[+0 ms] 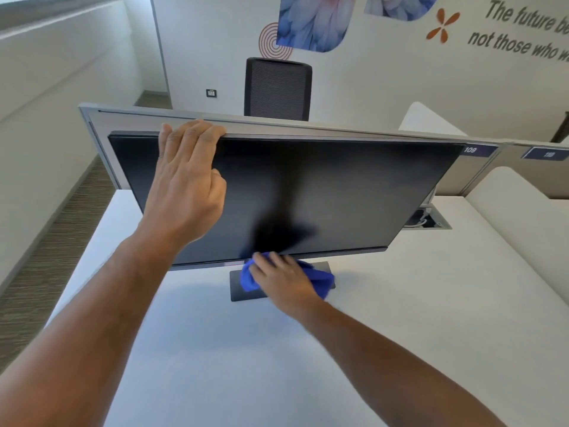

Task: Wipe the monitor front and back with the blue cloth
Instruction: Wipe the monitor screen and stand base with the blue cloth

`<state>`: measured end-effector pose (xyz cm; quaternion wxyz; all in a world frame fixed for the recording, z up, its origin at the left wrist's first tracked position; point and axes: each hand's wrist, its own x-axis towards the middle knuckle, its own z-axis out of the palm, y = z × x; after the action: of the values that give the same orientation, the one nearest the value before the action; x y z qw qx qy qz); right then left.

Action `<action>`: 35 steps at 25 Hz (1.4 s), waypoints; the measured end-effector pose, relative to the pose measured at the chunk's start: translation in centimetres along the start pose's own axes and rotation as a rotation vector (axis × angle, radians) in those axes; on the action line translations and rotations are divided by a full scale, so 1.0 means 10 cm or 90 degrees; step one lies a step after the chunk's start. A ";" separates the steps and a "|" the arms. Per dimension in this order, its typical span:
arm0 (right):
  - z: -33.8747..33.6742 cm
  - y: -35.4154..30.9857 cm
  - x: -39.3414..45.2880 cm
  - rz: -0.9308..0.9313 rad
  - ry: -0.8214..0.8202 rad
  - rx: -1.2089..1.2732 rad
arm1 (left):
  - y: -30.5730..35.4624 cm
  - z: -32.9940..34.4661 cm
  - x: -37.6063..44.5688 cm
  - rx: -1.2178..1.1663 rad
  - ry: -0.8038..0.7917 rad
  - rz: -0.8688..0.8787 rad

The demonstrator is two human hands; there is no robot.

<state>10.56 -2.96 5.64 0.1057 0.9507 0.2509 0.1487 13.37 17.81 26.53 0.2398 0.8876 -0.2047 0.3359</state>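
A wide black monitor (354,192) stands on a white desk (431,303), its dark screen facing me and its flat dark base (237,288) in front. My left hand (184,192) holds the monitor's top edge near the left corner, fingers hooked over the rim and thumb on the screen. My right hand (283,280) presses a bunched blue cloth (323,277) against the bottom edge of the screen, just above the base. The cloth is partly hidden under that hand. The monitor's back is out of sight.
A grey partition (101,140) runs behind the monitor, with number labels at the right. A black mesh chair (277,87) stands beyond it. A cable hatch (428,220) sits in the desk at the right. Carpeted floor lies left of the desk.
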 end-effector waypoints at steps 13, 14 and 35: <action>0.18 1.77 -1.43 0.848 -0.065 0.252 | 0.01 0.02 0.00 0.005 0.011 -0.006; 0.15 1.72 -1.40 0.859 -0.073 0.297 | 0.01 0.02 0.00 0.007 0.014 -0.006; 0.87 -0.36 -0.18 0.251 -0.113 0.390 | -0.03 0.13 -0.03 0.064 0.045 0.013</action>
<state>10.39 -1.95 -3.90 -0.1927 0.9775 0.0861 0.0010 13.99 17.41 25.42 0.1982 0.8841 -0.1882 0.3792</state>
